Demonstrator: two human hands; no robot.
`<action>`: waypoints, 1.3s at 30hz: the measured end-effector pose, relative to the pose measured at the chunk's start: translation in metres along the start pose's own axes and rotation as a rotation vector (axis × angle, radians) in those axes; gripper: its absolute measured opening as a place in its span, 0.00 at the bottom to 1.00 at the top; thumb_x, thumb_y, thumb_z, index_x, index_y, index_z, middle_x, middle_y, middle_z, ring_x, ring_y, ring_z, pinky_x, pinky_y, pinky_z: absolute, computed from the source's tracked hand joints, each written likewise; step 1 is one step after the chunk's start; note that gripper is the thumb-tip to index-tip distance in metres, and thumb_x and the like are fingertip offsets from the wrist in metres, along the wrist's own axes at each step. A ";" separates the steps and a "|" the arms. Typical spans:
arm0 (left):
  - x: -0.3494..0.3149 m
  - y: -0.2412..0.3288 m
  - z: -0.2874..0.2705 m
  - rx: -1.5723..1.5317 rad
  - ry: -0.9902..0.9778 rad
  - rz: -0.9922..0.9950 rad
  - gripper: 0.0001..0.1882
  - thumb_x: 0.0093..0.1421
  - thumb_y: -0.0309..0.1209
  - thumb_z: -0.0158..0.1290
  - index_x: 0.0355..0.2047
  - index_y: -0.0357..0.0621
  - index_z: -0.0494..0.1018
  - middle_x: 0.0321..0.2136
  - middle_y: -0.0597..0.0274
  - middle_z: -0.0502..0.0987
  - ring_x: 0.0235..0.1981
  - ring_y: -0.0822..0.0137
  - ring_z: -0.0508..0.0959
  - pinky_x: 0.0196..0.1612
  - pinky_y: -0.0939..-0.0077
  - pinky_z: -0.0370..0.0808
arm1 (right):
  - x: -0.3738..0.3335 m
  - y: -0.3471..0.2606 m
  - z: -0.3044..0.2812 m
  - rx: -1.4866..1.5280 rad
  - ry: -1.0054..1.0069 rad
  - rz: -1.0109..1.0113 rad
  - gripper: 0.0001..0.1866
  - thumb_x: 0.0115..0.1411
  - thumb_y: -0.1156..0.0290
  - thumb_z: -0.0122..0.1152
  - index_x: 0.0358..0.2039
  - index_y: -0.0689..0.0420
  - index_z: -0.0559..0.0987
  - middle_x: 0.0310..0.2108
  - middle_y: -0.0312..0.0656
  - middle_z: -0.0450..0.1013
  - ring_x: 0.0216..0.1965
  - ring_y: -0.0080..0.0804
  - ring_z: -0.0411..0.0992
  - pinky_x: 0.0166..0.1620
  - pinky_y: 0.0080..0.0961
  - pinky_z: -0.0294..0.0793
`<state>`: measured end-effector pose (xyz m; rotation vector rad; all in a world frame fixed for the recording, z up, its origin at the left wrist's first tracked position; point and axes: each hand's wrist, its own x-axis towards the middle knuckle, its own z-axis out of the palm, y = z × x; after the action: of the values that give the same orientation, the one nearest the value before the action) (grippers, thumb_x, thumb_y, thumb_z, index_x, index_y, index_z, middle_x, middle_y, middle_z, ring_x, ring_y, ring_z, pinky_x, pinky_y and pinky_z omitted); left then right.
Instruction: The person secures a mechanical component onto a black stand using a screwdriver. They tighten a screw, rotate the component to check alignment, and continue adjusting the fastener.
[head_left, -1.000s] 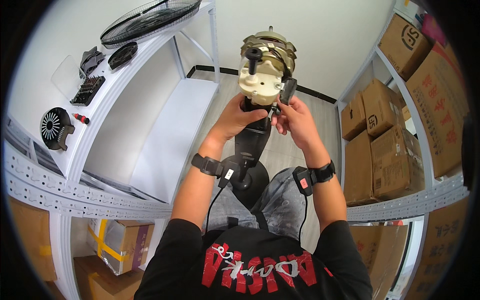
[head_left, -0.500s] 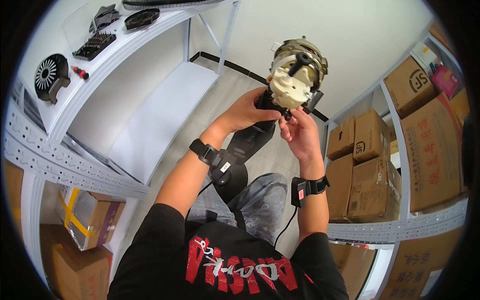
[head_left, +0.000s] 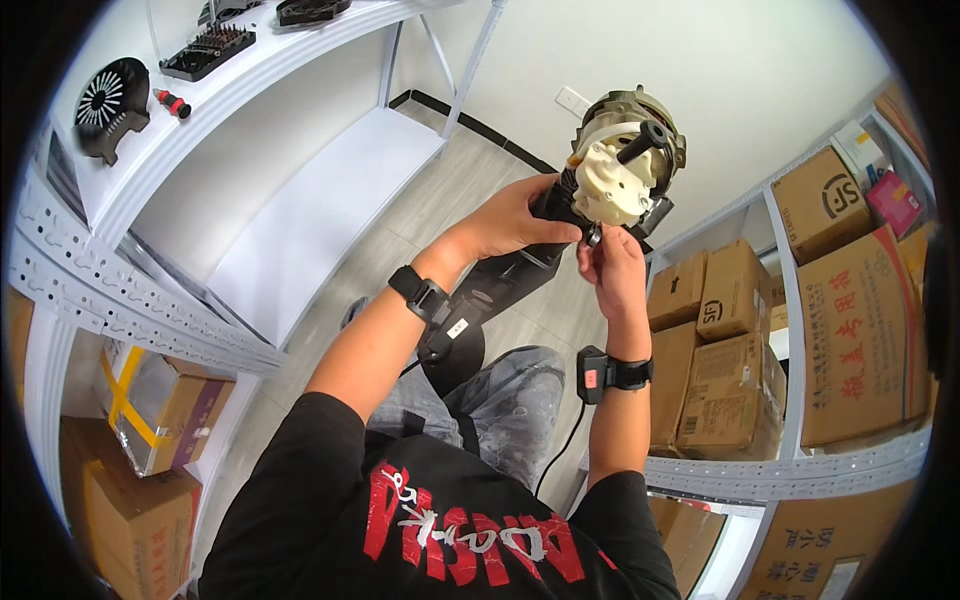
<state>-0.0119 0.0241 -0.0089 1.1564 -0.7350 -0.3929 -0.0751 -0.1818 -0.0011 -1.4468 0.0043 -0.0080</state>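
In front of me stands a fan's bared motor head (head_left: pixel 665 112), with a cream plastic gearbox (head_left: pixel 607 187) and a black post (head_left: pixel 642 142) sticking out toward me. Below it is a black neck on a dark stand (head_left: pixel 505 285) that slopes down to between my knees. My left hand (head_left: pixel 508 222) is wrapped round the neck, its thumb lying across the near side. Just beneath the gearbox, the fingertips of my right hand (head_left: pixel 617 268) are pinched on a small black knob-like part (head_left: pixel 594 236). Whether that part is attached to the neck is hard to see.
A white shelf at the left holds a black slotted cover (head_left: pixel 112 105), a red-and-black screwdriver (head_left: pixel 172 103) and a bit set (head_left: pixel 210 52). On the right-hand rack stand several cardboard boxes (head_left: pixel 738 292). A taped box (head_left: pixel 165 405) sits low at the left.
The view has shifted, so the motor head and both hands appear farther right and slightly lower. My left hand keeps its hold; the right fingers have curled in more at the small black part.
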 end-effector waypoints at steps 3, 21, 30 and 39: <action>0.001 -0.002 -0.002 0.002 -0.003 0.013 0.37 0.53 0.37 0.69 0.58 0.36 0.67 0.49 0.61 0.76 0.50 0.72 0.74 0.56 0.74 0.70 | -0.010 -0.006 0.008 -0.191 0.094 -0.138 0.13 0.71 0.63 0.51 0.39 0.59 0.76 0.24 0.34 0.73 0.19 0.19 0.66 0.23 0.17 0.65; 0.003 -0.005 0.004 0.012 0.057 0.067 0.35 0.51 0.39 0.70 0.55 0.35 0.70 0.42 0.64 0.78 0.43 0.73 0.76 0.50 0.76 0.73 | -0.022 -0.002 0.018 -0.603 0.155 -0.552 0.08 0.64 0.70 0.61 0.40 0.60 0.79 0.28 0.36 0.75 0.22 0.20 0.68 0.26 0.20 0.67; 0.003 -0.005 0.000 0.020 0.040 0.024 0.31 0.52 0.39 0.69 0.52 0.37 0.72 0.42 0.65 0.78 0.43 0.75 0.76 0.49 0.77 0.74 | -0.008 0.000 0.004 -0.408 0.050 -0.288 0.09 0.66 0.67 0.60 0.33 0.59 0.78 0.24 0.35 0.74 0.19 0.22 0.68 0.24 0.20 0.66; 0.005 -0.011 0.001 0.030 0.071 0.016 0.32 0.51 0.39 0.70 0.52 0.37 0.72 0.42 0.64 0.78 0.42 0.73 0.76 0.48 0.76 0.74 | -0.027 -0.010 0.015 -0.857 0.205 -0.717 0.13 0.62 0.70 0.65 0.45 0.61 0.76 0.32 0.34 0.75 0.24 0.18 0.69 0.27 0.19 0.70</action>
<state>-0.0077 0.0164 -0.0169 1.1865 -0.6897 -0.3263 -0.1025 -0.1677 0.0109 -2.2219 -0.3830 -0.8271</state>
